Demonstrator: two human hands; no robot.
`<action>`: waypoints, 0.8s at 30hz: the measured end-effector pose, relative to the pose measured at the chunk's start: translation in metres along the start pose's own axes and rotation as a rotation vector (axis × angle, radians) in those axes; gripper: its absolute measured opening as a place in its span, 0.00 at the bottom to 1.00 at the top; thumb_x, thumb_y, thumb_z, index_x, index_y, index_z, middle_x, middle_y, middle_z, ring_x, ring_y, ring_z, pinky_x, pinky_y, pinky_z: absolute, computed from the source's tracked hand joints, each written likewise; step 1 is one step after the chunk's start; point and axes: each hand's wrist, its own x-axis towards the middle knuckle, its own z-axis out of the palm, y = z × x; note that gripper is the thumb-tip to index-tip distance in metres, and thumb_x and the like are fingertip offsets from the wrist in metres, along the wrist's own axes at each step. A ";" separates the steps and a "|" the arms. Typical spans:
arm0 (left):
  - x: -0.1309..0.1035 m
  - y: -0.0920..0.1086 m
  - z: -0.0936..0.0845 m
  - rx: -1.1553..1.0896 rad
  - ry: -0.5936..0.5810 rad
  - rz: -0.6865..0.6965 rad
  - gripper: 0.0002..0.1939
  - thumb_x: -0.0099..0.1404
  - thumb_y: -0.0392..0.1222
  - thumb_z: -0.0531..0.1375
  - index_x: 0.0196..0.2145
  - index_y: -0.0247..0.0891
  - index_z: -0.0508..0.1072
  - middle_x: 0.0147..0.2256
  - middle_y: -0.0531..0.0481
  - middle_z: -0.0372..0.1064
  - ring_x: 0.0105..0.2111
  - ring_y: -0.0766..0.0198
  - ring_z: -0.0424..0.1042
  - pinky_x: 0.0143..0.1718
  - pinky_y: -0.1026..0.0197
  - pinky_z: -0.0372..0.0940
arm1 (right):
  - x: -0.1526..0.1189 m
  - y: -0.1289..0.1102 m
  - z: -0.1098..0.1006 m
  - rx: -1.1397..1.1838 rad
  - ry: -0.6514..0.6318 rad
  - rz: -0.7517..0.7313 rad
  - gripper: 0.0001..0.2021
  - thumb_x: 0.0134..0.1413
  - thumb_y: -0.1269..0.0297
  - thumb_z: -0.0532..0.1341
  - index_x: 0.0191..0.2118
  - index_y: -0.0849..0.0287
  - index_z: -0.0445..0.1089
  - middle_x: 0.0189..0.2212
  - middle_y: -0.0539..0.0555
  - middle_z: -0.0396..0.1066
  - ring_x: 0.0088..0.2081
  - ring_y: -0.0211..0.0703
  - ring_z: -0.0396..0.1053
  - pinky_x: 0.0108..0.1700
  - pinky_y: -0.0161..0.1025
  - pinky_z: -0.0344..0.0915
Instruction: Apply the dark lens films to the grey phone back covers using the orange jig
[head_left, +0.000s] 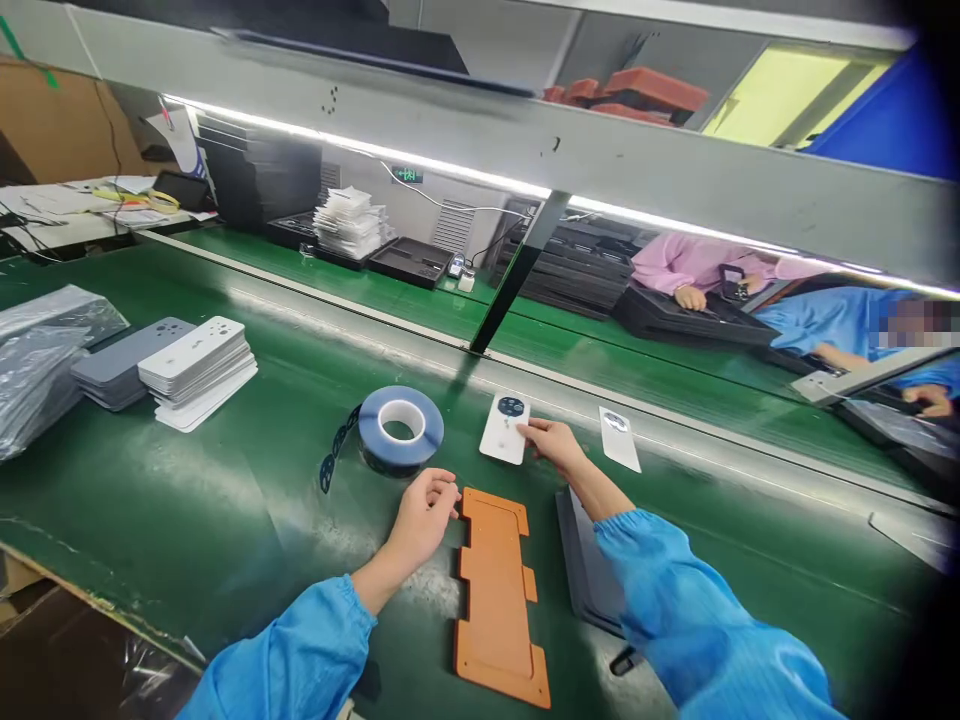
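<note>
My right hand (555,442) pinches the right edge of a white phone back panel (496,440), which carries a dark round sticker (511,407) near its top. Beside the upper left corner of an orange fixture plate (495,590), my left hand (426,510) is loosely closed, thumb and fingertips together; whether something small is between them I cannot make out. Above it lies a blue-rimmed roll of stickers (401,425), its dark strip (339,448) trailing to the left. Another white panel (620,440) with a shiny round patch rests to the right of my right hand.
Stacked white panels (199,360), grey panels (131,360) and plastic-wrapped items (45,360) stand at left. A dark stack (589,560) lies partly under my right forearm. A metal post (521,270) rises beyond the rail. Across the bench, co-workers' sleeves (675,262) and hands show.
</note>
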 end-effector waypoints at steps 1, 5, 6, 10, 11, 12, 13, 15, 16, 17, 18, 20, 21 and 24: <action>-0.001 0.002 -0.001 0.043 -0.004 0.042 0.13 0.64 0.47 0.62 0.41 0.36 0.72 0.33 0.47 0.74 0.27 0.65 0.73 0.25 0.66 0.64 | 0.009 -0.002 -0.004 -0.039 0.030 0.010 0.12 0.65 0.60 0.64 0.46 0.65 0.74 0.37 0.55 0.77 0.34 0.41 0.74 0.34 0.38 0.73; -0.005 0.010 -0.006 0.212 0.004 0.199 0.07 0.65 0.41 0.60 0.39 0.36 0.75 0.29 0.50 0.74 0.24 0.67 0.70 0.27 0.65 0.64 | 0.014 -0.007 -0.004 -0.173 0.133 -0.027 0.15 0.60 0.60 0.67 0.49 0.63 0.75 0.48 0.62 0.76 0.51 0.55 0.74 0.54 0.52 0.69; -0.006 0.012 -0.007 0.253 0.012 0.234 0.07 0.65 0.40 0.59 0.38 0.37 0.75 0.28 0.50 0.74 0.24 0.67 0.70 0.27 0.65 0.63 | 0.009 -0.009 0.000 -0.190 0.146 -0.058 0.15 0.57 0.62 0.68 0.48 0.65 0.76 0.48 0.65 0.76 0.54 0.61 0.73 0.57 0.53 0.67; -0.007 0.023 -0.012 0.404 0.065 0.379 0.07 0.66 0.38 0.59 0.38 0.38 0.77 0.27 0.50 0.75 0.24 0.66 0.69 0.28 0.64 0.63 | -0.032 -0.029 0.033 -0.170 0.111 -0.257 0.18 0.54 0.62 0.65 0.49 0.65 0.77 0.51 0.68 0.76 0.55 0.63 0.73 0.58 0.53 0.64; -0.009 0.026 -0.014 0.439 0.089 0.419 0.07 0.66 0.38 0.58 0.38 0.38 0.77 0.28 0.50 0.75 0.25 0.65 0.69 0.29 0.63 0.64 | -0.047 -0.036 0.044 -0.145 0.080 -0.316 0.18 0.55 0.61 0.63 0.48 0.64 0.78 0.50 0.67 0.77 0.52 0.60 0.74 0.57 0.51 0.65; -0.011 0.030 -0.017 0.472 0.119 0.459 0.07 0.66 0.38 0.58 0.38 0.39 0.77 0.30 0.49 0.76 0.26 0.64 0.70 0.31 0.61 0.65 | -0.064 -0.044 0.056 -0.113 0.038 -0.375 0.17 0.57 0.59 0.62 0.47 0.63 0.78 0.47 0.64 0.78 0.49 0.57 0.76 0.55 0.49 0.67; -0.014 0.035 -0.022 0.497 0.153 0.498 0.07 0.66 0.38 0.58 0.38 0.39 0.77 0.32 0.47 0.76 0.29 0.62 0.72 0.35 0.60 0.66 | -0.081 -0.052 0.067 -0.078 -0.014 -0.435 0.15 0.58 0.58 0.61 0.44 0.61 0.79 0.44 0.61 0.80 0.46 0.53 0.77 0.52 0.46 0.69; -0.023 0.045 -0.036 0.558 0.292 0.597 0.08 0.66 0.39 0.58 0.39 0.39 0.77 0.37 0.44 0.77 0.38 0.57 0.74 0.44 0.54 0.68 | -0.115 -0.067 0.089 -0.005 -0.121 -0.538 0.13 0.59 0.57 0.60 0.40 0.57 0.80 0.40 0.55 0.82 0.40 0.48 0.78 0.48 0.41 0.72; -0.027 0.049 -0.046 0.604 0.400 0.644 0.09 0.66 0.39 0.57 0.41 0.39 0.76 0.40 0.42 0.76 0.42 0.54 0.73 0.49 0.51 0.67 | -0.130 -0.074 0.099 0.035 -0.185 -0.587 0.13 0.59 0.58 0.60 0.39 0.56 0.80 0.38 0.54 0.82 0.38 0.47 0.78 0.46 0.40 0.72; -0.032 0.054 -0.057 0.668 0.532 0.682 0.10 0.66 0.40 0.58 0.43 0.39 0.76 0.43 0.40 0.76 0.47 0.51 0.73 0.53 0.48 0.65 | -0.144 -0.079 0.109 0.083 -0.261 -0.631 0.12 0.59 0.60 0.60 0.40 0.57 0.81 0.38 0.55 0.82 0.38 0.47 0.78 0.46 0.41 0.72; -0.036 0.057 -0.070 0.745 0.666 0.685 0.13 0.65 0.40 0.58 0.47 0.38 0.75 0.46 0.38 0.75 0.51 0.48 0.72 0.56 0.45 0.63 | -0.154 -0.083 0.120 0.112 -0.325 -0.663 0.12 0.59 0.61 0.60 0.42 0.58 0.81 0.38 0.55 0.82 0.38 0.47 0.78 0.46 0.42 0.72; -0.042 0.062 -0.096 0.877 0.798 0.529 0.24 0.63 0.41 0.61 0.56 0.36 0.71 0.54 0.34 0.72 0.57 0.43 0.68 0.60 0.40 0.60 | -0.168 -0.088 0.140 0.149 -0.424 -0.709 0.14 0.58 0.65 0.60 0.45 0.59 0.80 0.41 0.57 0.82 0.38 0.49 0.78 0.46 0.43 0.73; -0.043 0.064 -0.108 0.896 0.775 0.389 0.28 0.62 0.41 0.62 0.59 0.35 0.69 0.57 0.33 0.70 0.59 0.41 0.68 0.61 0.39 0.60 | -0.171 -0.089 0.151 0.159 -0.453 -0.721 0.15 0.57 0.67 0.60 0.47 0.60 0.80 0.42 0.58 0.82 0.39 0.49 0.78 0.46 0.44 0.73; -0.043 0.063 -0.137 0.806 0.539 0.080 0.24 0.60 0.38 0.63 0.54 0.35 0.74 0.51 0.35 0.76 0.49 0.46 0.77 0.54 0.45 0.67 | -0.171 -0.087 0.180 0.203 -0.492 -0.727 0.18 0.56 0.71 0.60 0.51 0.61 0.77 0.41 0.58 0.81 0.36 0.47 0.78 0.44 0.42 0.74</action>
